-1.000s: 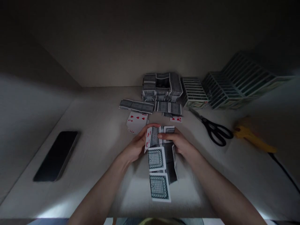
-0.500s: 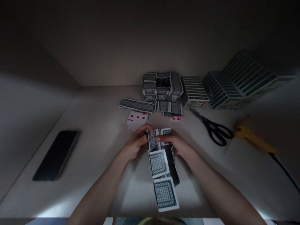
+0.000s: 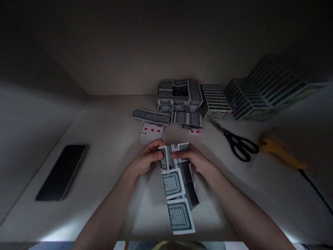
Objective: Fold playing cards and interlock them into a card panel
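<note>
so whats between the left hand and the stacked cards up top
In the head view, a three of hearts card and, beyond it, a row of cards showing their backs lie between the left hand and the stacked cards.

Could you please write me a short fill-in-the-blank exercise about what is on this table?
1. The playing cards between the left hand and the right hand show their ____, not their faces.
2. The face-up card beyond the left hand shows red ____.
3. The black-handled scissors lie to the ____ of the hands.
4. The smartphone lies to the ____ of the hands.

Missing words: backs; hearts; right; left.
</note>
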Demonstrator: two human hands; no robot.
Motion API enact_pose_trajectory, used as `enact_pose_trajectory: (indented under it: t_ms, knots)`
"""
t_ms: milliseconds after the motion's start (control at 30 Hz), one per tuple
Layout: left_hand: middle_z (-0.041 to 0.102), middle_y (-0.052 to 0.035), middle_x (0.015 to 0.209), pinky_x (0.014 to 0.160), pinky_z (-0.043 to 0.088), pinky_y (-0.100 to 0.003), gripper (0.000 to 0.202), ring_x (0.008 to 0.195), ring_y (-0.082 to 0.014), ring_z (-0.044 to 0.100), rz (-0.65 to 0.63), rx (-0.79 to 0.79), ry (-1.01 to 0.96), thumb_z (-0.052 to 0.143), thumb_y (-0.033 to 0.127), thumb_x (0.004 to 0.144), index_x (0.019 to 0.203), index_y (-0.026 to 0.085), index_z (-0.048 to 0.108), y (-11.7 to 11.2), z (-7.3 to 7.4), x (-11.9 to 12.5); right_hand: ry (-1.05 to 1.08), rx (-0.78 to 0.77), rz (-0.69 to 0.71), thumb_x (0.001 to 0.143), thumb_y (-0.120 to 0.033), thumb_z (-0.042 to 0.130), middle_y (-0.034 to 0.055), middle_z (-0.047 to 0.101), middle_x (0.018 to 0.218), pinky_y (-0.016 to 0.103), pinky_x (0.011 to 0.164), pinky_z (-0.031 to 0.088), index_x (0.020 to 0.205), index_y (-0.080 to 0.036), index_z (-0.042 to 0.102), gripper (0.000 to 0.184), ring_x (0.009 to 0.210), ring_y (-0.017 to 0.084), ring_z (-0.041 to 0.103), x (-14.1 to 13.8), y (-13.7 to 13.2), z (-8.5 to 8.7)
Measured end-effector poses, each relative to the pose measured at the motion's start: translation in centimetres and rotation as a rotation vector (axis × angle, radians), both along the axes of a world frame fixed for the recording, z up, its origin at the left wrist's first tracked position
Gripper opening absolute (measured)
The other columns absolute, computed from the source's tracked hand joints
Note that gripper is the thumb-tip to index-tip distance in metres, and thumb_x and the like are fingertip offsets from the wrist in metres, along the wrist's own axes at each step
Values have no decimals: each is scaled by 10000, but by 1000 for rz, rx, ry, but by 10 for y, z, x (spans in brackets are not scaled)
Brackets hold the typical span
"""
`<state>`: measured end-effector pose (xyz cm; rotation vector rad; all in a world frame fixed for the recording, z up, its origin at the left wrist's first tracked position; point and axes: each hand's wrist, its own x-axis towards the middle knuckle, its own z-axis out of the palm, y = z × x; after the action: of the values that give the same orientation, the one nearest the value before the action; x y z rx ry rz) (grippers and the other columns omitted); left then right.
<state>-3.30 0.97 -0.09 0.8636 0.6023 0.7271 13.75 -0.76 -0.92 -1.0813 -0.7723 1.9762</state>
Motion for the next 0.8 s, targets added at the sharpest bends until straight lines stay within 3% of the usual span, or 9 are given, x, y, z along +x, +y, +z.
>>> enact_pose_trajectory:
  t_ms: [333, 500, 667, 800]
  knots:
    - [522, 24, 565, 486, 318, -192, 239, 515, -81, 473, 34, 38, 137, 684, 308, 631, 625, 145, 509, 1, 12, -5, -51, 24, -10, 487, -233, 730, 23, 674, 637, 269, 536, 441, 692, -128, 666, 239, 532, 157, 588, 2, 1, -1]
    - [571, 4, 664, 578, 381, -207, 179, 619, -102, 525, 75, 88, 196, 685, 285, 639, 709, 147, 597, 3, 12, -7, -66, 32, -61, 488, -229, 737, 28, 673, 642, 267, 538, 450, 699, -130, 660, 245, 545, 161, 590, 4, 1, -3]
    - [628, -59, 889, 629, 444, -252, 388, 751, -159, 576, 77, -87, 240, 692, 272, 634, 1003, 185, 611, 5, 11, -7, -101, 79, -167, 496, -225, 739, 42, 688, 714, 309, 606, 471, 770, -140, 664, 296, 609, 189, 615, 5, 1, -3]
    - [655, -85, 784, 644, 462, -274, 321, 724, -174, 590, 65, -143, 289, 689, 312, 635, 883, 111, 655, 6, 7, -8, -143, 134, -193, 516, -240, 731, 50, 691, 763, 326, 642, 472, 783, -140, 665, 293, 668, 208, 624, 6, 2, -8]
